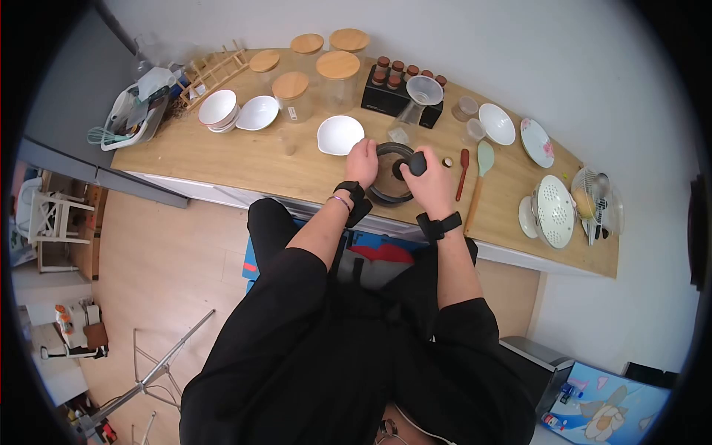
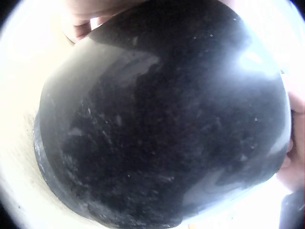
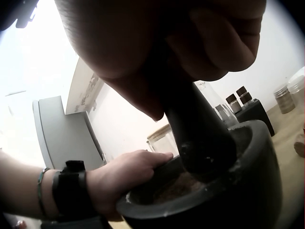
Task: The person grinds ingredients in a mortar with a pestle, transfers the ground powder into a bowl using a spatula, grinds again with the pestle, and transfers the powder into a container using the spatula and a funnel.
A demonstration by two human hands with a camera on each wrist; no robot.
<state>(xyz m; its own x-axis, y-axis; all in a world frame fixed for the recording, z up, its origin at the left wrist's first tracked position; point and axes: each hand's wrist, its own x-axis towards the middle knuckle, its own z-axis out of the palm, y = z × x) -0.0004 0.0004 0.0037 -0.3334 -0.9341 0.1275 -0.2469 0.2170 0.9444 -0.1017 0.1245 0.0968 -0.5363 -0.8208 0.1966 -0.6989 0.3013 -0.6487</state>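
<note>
A dark stone mortar (image 1: 389, 200) stands near the front edge of the wooden counter. My left hand (image 1: 361, 165) grips its left side, with the thumb at the rim in the right wrist view. The mortar's dark outer wall (image 2: 162, 119) fills most of the left wrist view. My right hand (image 1: 434, 187) holds a black pestle (image 3: 200, 131) by its upper end, fingers wrapped around it. The pestle leans inside the mortar, its lower end close to the inner wall. Brown ground matter (image 3: 180, 186) lies in the bowl of the mortar.
Behind the mortar are a white bowl (image 1: 341, 135), wooden-lidded jars (image 1: 291, 87) and a black spice rack (image 1: 374, 95) beside a funnel (image 1: 424, 90). To the right lie a red spatula (image 1: 463, 175) and a pale green one (image 1: 485, 157), then a white colander (image 1: 555, 211).
</note>
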